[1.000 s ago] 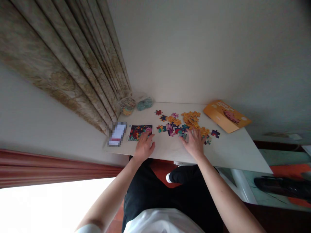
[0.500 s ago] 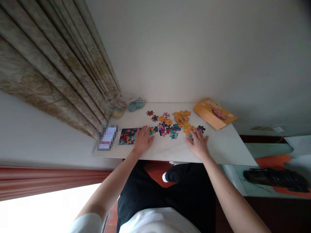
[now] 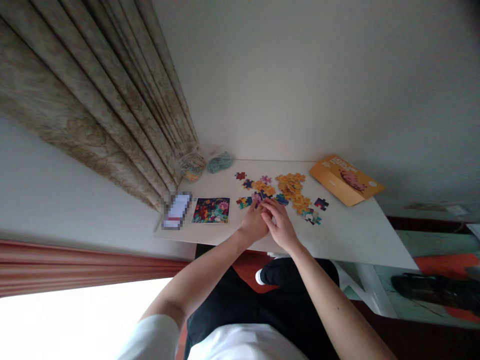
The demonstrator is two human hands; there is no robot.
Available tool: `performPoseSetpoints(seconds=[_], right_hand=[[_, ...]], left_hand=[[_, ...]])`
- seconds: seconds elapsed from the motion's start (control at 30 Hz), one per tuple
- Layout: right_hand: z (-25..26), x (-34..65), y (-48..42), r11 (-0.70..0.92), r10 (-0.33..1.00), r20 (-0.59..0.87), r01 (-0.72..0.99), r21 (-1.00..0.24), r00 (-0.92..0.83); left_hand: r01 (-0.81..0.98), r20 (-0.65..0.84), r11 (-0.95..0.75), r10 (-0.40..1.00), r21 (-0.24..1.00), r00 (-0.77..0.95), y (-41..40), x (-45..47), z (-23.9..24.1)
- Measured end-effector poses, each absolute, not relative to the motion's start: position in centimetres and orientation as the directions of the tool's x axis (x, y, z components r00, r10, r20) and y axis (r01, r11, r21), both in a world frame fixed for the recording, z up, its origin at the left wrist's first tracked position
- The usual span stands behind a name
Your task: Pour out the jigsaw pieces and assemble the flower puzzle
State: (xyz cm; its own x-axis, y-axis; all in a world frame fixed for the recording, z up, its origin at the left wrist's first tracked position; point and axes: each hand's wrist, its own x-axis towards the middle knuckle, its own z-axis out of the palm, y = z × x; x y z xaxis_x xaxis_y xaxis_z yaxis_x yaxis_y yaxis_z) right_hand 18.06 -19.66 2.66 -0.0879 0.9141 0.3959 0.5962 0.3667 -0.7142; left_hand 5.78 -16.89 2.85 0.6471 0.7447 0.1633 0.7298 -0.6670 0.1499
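My left hand (image 3: 254, 223) and my right hand (image 3: 282, 225) meet over the near middle of the white table. The right fingers lie stretched across the left hand and partly hide its fingers. What shows of the left fingers points forward, and I see nothing held in either hand. Just beyond them lie colourful jigsaw pieces (image 3: 282, 199), some partly covered by the hands. A pile of orange-backed pieces (image 3: 291, 186) is farther back to the right. The printed puzzle picture (image 3: 211, 210) rests left of my hands.
An orange box (image 3: 343, 180) stands at the back right of the table (image 3: 348, 230). A phone with a blurred screen (image 3: 177, 210) lies at the left edge. Bagged yarn balls (image 3: 219, 162) sit at the back left, beside the curtain (image 3: 150, 125).
Both hands have come together: the left moved right off the picture, and the right moved left onto it. More of the picture shows. The view has shifted slightly.
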Motion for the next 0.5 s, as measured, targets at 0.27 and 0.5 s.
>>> performPoseSetpoints(seconds=[0.27, 0.5], right_hand=[[-1.1, 29.6, -18.7, -0.139, 0.863, 0.368, 0.864, -0.485, 0.346], [-3.3, 31.1, -17.2, -0.215, 0.956, 0.143, 0.942, -0.257, 0.257]], left_hand=[[0.847, 0.143, -0.491, 0.871, 0.204, 0.47, -13.2, 0.8, 1.9], [0.807, 0.044, -0.509, 0.852, 0.299, 0.521, -10.8, 0.0, -2.5]])
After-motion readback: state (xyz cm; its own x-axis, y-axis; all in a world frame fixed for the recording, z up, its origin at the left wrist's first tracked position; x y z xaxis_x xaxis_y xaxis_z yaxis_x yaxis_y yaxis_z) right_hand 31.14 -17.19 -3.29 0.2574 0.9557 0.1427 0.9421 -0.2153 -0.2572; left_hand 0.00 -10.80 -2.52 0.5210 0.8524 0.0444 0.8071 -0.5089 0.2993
